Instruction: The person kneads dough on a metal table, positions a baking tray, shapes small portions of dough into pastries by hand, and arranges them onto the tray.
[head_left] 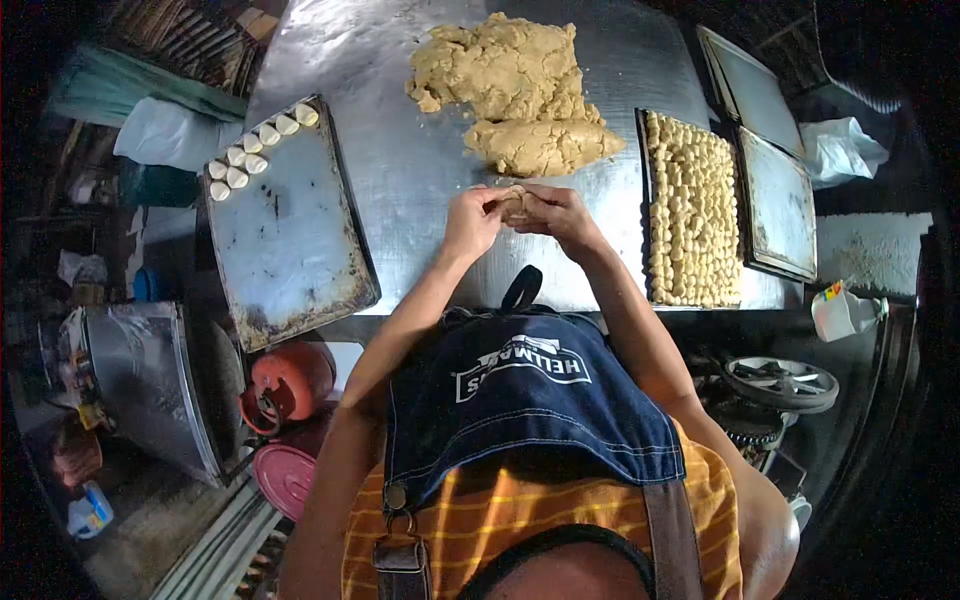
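Observation:
A small piece of dough [517, 205] is pinched between my two hands, low over the metal table near its front edge. My left hand [474, 222] has its fingers closed on the dough's left side. From the other side my right hand [566, 217] grips it too, and the fingers partly cover it. Just beyond my hands lies a thick roll of dough [545, 146]. A larger crumbly mass of dough [500, 65] sits behind the roll, touching it.
On the left, a worn baking tray [290, 235] carries several shaped dough pieces [236, 156] at its far end. A tray of small dough balls [695, 215] stands on the right, beside two bare trays [778, 205]. Below left is a red gas cylinder [292, 385].

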Demonstrator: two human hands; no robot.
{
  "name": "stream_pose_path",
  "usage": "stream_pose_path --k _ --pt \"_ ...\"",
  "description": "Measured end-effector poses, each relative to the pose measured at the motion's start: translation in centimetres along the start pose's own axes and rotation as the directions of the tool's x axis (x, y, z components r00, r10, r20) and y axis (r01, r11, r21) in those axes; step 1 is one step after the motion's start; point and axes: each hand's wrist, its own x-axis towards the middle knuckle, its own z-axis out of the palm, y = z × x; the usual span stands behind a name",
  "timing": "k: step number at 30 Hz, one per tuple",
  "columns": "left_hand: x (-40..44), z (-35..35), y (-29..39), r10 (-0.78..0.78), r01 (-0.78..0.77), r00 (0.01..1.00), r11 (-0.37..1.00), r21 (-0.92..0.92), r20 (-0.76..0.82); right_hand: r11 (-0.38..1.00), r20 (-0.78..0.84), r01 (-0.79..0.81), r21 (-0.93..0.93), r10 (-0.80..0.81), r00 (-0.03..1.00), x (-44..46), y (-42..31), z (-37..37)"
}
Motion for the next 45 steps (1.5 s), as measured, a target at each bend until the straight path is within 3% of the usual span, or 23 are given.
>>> stream_pose_path --k 1,5,6,7,8,10,15,18,20,23,25,28,30,31,35,37,38,40,41,45 --pt "0.0 -0.1 0.2 0.005 -0.005 1.000 1.000 0.002 0.005 1.000 -0.004 0.005 0.003 -0.005 1.000 0.2 0.4 -0.3" --pt "-0.3 0.5 1.8 -0.161 0.182 0.983 0.924 -0.335 0.090 0.988 -0.019 0.074 0.135 -0.072 0.997 2.2 2.9 -4.5" --pt "-0.9 0.6 1.6 -0.033 0.033 0.997 0.999 0.001 -0.072 0.979 -0.023 0.050 0.200 -0.047 0.999 1.7 2.1 -5.3" --pt "-2.0 0.9 0.9 0.138 -0.068 0.974 0.933 0.354 -0.178 0.964 -0.024 0.021 0.263 -0.016 1.000 0.8 1.4 -6.3" --pt "-4.0 1.4 -0.4 0.131 -0.058 0.975 0.931 0.359 -0.182 0.964 -0.015 0.014 0.266 -0.010 1.000 0.2 1.4 -7.8" --pt "-7.5 2.5 -2.5 -0.053 0.082 0.997 0.750 0.657 -0.064 0.962 -0.140 0.043 0.268 -0.005 0.990 -0.9 1.4 -10.8" --pt "-1.8 6.8 -2.9 -0.161 0.264 0.965 0.626 0.734 -0.209 0.950 -0.147 -0.003 0.313 0.052 0.988 -3.6 3.9 -15.9" --pt "4.3 6.6 -3.2 -0.129 0.309 0.945 0.645 0.699 -0.299 0.948 -0.107 -0.033 0.316 0.070 0.992 -3.9 4.5 -15.3" --pt "6.3 7.0 -4.1 -0.101 0.390 0.875 0.725 0.567 -0.473 0.953 -0.088 -0.048 0.298 0.078 0.993 -4.7 4.2 -15.5" --pt "1.7 8.4 -1.2 -0.021 0.265 0.896 0.826 0.497 -0.444 0.946 -0.115 -0.007 0.324 0.047 0.992 -5.4 3.3 -16.4" --pt "-2.5 10.9 -0.9 0.119 -0.051 0.992 0.717 0.695 -0.050 0.938 -0.156 0.026 0.347 0.030 0.987 -6.3 3.8 -16.3" --pt "0.1 10.9 -0.9 0.008 0.072 0.994 0.677 0.732 -0.105 0.946 -0.178 0.020 0.324 0.041 0.983 -6.4 3.9 -16.6" --pt "4.0 8.8 -0.3 0.050 0.197 0.938 0.736 0.648 -0.343 0.951 -0.193 -0.014 0.309 0.077 0.978 -7.4 4.9 -15.8" --pt "4.0 8.0 -0.3 0.047 0.198 0.937 0.745 0.637 -0.345 0.955 -0.201 -0.016 0.298 0.079 0.976 -7.4 4.7 -15.0" --pt "5.3 3.8 0.3 0.288 -0.109 0.861 0.910 0.399 -0.420 0.978 -0.222 -0.015 0.210 0.063 0.973 -6.3 2.9 -10.2" --pt "2.3 1.0 4.4 -0.086 0.077 0.991 0.993 -0.086 -0.098 0.984 -0.192 0.024 0.179 0.011 0.981 -5.7 1.4 -7.0" --pt "2.0 1.7 3.3 -0.077 0.070 0.994 0.993 -0.090 -0.079 0.982 -0.212 0.032 0.185 0.008 0.977 -5.0 1.4 -6.2" --pt "0.9 3.4 1.5 -0.021 0.036 0.999 0.831 -0.556 0.033 0.991 -0.062 0.082 0.108 -0.076 0.995 -3.6 1.5 -4.8" --pt "0.8 3.5 1.1 -0.016 0.033 0.999 0.831 -0.555 0.036 0.990 -0.066 0.087 0.109 -0.080 0.995 -3.2 1.4 -4.2" --pt "0.3 1.8 3.7 -0.157 0.307 0.951 0.542 -0.782 0.265 0.985 -0.047 0.149 -0.089 -0.153 0.987 -2.3 0.4 -2.2"
